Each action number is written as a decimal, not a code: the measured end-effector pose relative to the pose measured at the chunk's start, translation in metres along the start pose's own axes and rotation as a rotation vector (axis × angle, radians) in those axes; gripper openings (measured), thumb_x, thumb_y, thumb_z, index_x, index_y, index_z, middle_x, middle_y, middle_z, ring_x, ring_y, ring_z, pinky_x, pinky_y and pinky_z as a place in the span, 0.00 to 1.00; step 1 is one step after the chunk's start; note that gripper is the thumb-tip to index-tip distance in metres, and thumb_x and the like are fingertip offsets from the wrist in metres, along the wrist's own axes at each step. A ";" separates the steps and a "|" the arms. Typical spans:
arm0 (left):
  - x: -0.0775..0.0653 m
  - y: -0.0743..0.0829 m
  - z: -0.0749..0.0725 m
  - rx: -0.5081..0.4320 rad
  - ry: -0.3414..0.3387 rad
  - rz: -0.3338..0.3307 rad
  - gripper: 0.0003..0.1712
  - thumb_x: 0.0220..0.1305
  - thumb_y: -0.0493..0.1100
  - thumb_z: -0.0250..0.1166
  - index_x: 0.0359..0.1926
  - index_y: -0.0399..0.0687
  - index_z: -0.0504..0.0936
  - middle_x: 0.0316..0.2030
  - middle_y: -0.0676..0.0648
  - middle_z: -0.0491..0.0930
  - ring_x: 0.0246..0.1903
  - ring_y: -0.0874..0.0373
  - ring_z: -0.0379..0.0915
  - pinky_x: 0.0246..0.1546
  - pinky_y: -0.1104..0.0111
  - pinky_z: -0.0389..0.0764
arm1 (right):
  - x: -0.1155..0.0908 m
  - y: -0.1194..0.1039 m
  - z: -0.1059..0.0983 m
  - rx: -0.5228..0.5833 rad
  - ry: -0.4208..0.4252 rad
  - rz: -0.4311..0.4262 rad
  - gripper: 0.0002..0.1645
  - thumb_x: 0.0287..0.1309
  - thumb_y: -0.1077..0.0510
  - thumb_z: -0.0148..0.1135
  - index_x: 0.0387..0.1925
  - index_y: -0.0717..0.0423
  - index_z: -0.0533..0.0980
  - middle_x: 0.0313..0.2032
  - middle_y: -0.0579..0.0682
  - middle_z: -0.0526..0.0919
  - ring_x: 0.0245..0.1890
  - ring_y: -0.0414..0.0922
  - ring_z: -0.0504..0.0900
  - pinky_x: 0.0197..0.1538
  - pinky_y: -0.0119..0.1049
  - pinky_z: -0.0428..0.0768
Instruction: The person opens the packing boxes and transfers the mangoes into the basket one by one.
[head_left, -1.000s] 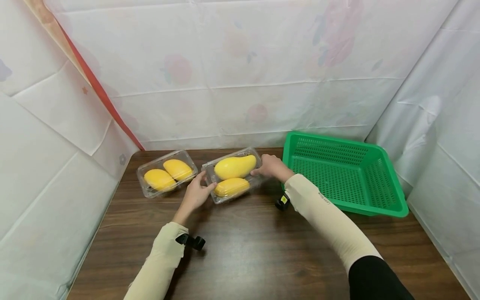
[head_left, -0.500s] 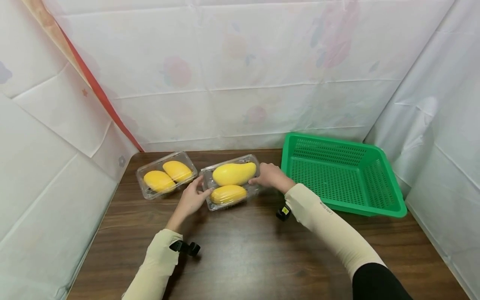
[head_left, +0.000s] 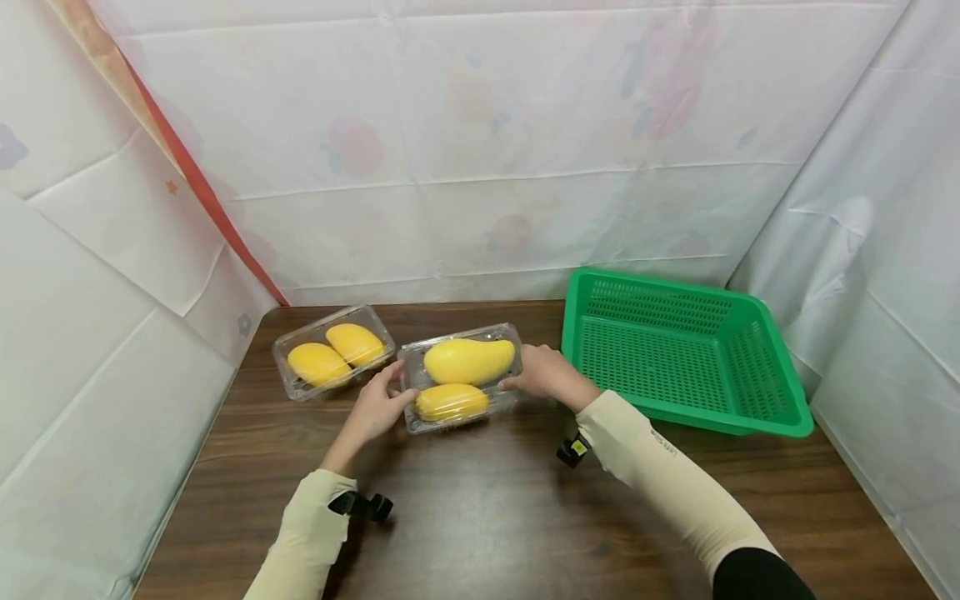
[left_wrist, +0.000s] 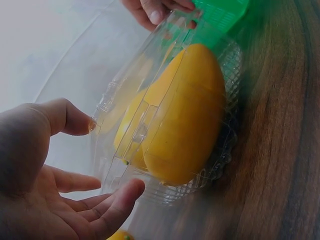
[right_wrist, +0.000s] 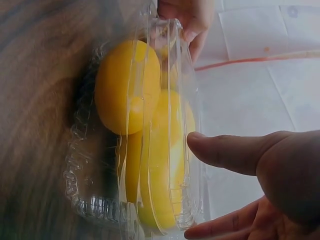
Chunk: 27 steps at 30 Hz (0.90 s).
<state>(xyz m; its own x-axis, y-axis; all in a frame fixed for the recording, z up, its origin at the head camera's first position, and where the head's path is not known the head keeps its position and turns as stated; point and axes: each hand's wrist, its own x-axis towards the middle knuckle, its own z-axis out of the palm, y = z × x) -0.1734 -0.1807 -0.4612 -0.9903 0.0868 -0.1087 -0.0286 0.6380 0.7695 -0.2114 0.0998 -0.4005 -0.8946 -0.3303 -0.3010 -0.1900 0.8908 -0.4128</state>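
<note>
A clear plastic clamshell box [head_left: 504, 398] lies on the table, holding two yellow mangoes, a long curved mango [head_left: 467, 361] behind and a shorter mango [head_left: 452, 402] in front. My left hand [head_left: 372, 408] grips the left end, its thumb on the lid edge in the left wrist view, its fingers lower at that end. At the opposite end, my right hand [head_left: 546, 375] holds the box; thumb and fingers are spread along it in the right wrist view. The lid [right_wrist: 182, 200] looks lowered over the mangoes; whether it is latched cannot be told.
Left of my left hand stands a second clear box [head_left: 318, 331] with two mangoes [head_left: 318, 363]. A green plastic basket [head_left: 776, 350] sits at the right, close to my right hand. White sheeting [head_left: 450, 233] walls the brown table [head_left: 487, 517] at the back and sides.
Both hands have brought the clamshell box toward me and slightly left, keeping hold of its ends. The second box and the basket have stayed in place.
</note>
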 end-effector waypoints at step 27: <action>-0.030 -0.006 0.006 -0.127 0.052 0.000 0.35 0.67 0.40 0.59 0.73 0.41 0.59 0.64 0.31 0.69 0.51 0.42 0.77 0.41 0.65 0.79 | -0.050 0.002 0.035 0.027 0.193 -0.045 0.28 0.55 0.41 0.69 0.43 0.60 0.76 0.24 0.48 0.79 0.21 0.42 0.76 0.24 0.35 0.73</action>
<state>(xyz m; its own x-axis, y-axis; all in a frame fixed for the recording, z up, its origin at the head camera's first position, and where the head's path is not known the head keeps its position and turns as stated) -0.1423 -0.1831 -0.4664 -0.9959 0.0448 -0.0783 -0.0422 0.5356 0.8434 -0.1530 0.1072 -0.4161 -0.9470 -0.3010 -0.1124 -0.2226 0.8669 -0.4461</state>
